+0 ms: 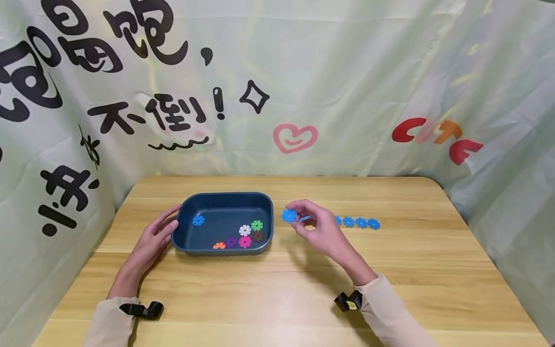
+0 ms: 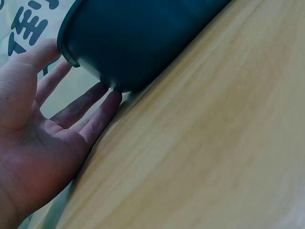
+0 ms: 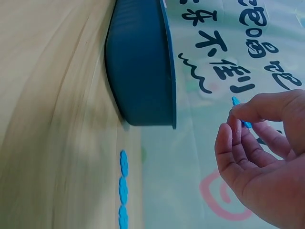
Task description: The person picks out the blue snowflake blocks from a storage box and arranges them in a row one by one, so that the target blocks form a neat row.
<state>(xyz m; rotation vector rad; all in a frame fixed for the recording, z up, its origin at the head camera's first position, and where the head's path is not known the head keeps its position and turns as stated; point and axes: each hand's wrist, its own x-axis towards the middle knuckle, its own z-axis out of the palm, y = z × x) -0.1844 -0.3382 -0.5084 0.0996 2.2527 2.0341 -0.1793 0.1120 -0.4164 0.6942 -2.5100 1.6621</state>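
My right hand (image 1: 318, 229) pinches a blue notched plastic disc (image 1: 289, 215) between thumb and fingertips, raised above the table to the right of a dark blue tray (image 1: 230, 202). In the right wrist view the same disc (image 3: 235, 101) shows edge-on. Partly behind this hand, a row of blue notched discs (image 1: 361, 222) lies on the table. My left hand (image 1: 153, 236) rests against the tray's left end; in the left wrist view its fingertips (image 2: 113, 98) touch the outer wall. Inside the tray, a single blue disc (image 1: 198, 220) lies at the left.
Several other notched discs sit at the tray's right: green (image 1: 257, 225), white (image 1: 244, 230), pink (image 1: 244, 241), brown (image 1: 258, 236), purple (image 1: 231, 242) and orange (image 1: 219, 246). A printed curtain (image 1: 347, 72) hangs behind and beside the wooden table (image 1: 260, 299).
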